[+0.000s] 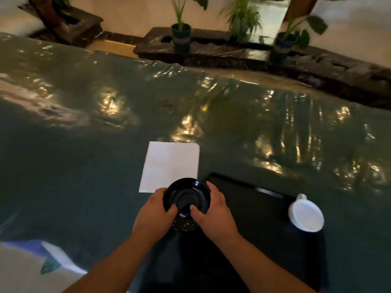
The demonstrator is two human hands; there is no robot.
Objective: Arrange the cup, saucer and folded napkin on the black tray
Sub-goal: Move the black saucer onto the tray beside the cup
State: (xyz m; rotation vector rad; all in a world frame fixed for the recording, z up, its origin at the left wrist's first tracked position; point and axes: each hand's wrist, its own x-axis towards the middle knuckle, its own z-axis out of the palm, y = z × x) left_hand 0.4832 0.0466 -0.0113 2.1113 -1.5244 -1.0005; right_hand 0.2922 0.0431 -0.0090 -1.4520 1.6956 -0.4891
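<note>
Between both hands, the black saucer [187, 197] is held above the surface [84, 166], over the near edge of the white folded napkin [170, 164]. Left hand [155, 210] and right hand [213, 210] each have their grip closed on the saucer rim, thumbs inside. Right of it lies the black tray [249, 206]; the white cup [306, 214] stands at the tray's right end.

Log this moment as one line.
both hands: left hand, right hand hold saucer | napkin on table | cup at tray edge
</note>
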